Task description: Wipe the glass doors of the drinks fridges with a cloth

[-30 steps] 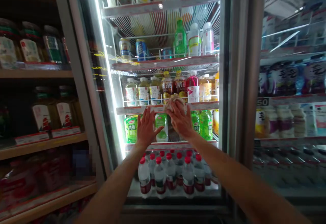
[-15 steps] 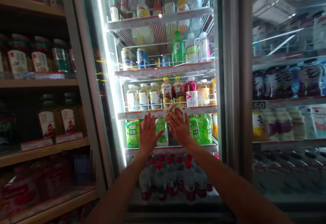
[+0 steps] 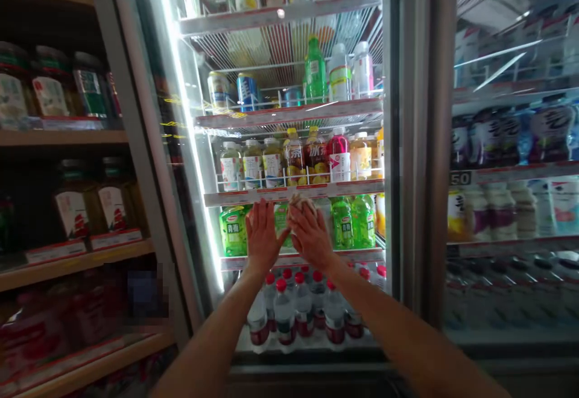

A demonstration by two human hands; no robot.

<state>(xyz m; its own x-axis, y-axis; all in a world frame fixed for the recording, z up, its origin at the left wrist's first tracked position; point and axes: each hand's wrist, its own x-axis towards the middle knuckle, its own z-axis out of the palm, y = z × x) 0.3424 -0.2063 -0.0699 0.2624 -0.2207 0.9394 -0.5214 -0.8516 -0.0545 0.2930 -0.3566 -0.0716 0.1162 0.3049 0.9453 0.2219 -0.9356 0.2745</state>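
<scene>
My left hand lies flat with its fingers stretched upward against the glass door of a lit drinks fridge. Close beside it, my right hand presses a crumpled light-coloured cloth to the glass, its fingers over the cloth. Seen through the glass, both hands are in front of a row of green drink bottles, just below a shelf edge. Part of the cloth is hidden under the right hand.
Red-capped water bottles stand on the fridge floor. Tea and juice bottles fill the shelf above the hands. A metal door frame runs down the right, with another fridge beyond it. Wooden shelves with jars and bottles stand left.
My right hand and the cloth have moved slightly left and down the glass, nearer my left hand. The left hand stays flat. The view has shifted a little.
</scene>
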